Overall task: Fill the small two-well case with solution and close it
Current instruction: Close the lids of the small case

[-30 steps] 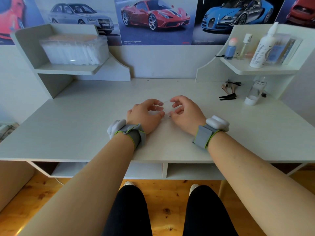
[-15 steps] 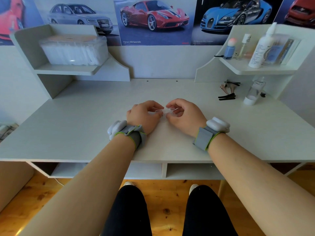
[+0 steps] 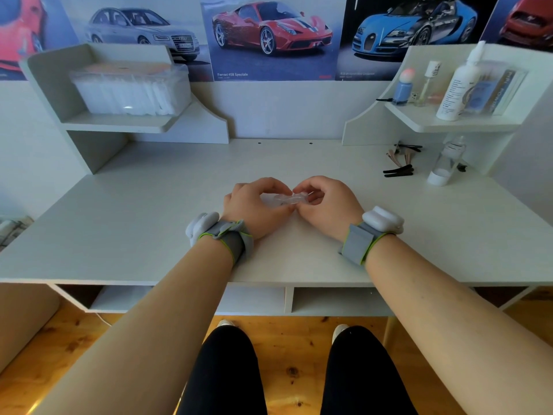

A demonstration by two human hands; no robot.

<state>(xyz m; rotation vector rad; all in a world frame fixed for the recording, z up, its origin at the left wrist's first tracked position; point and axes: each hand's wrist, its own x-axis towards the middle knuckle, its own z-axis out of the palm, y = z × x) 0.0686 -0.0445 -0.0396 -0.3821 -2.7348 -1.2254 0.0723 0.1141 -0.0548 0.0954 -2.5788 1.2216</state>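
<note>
A small clear plastic case (image 3: 288, 199) sits between both hands at the middle of the white desk (image 3: 149, 211), just above its surface. My left hand (image 3: 254, 205) grips its left end with curled fingers. My right hand (image 3: 327, 205) pinches its right end. Fingers hide most of the case, so its wells and lids cannot be made out. A small clear bottle with a white base (image 3: 446, 161) stands at the desk's right rear. A tall white squeeze bottle (image 3: 459, 85) stands on the right shelf.
Black and tan hair clips (image 3: 401, 163) lie near the small bottle. The right shelf (image 3: 434, 121) also carries a blue bottle (image 3: 402, 86) and a booklet. A clear box of white items (image 3: 131, 88) fills the left shelf. Open cubbies run under the desk front.
Both hands have drawn closer together around the case, and the right fingers, spread a second ago, are now curled onto its right end.
</note>
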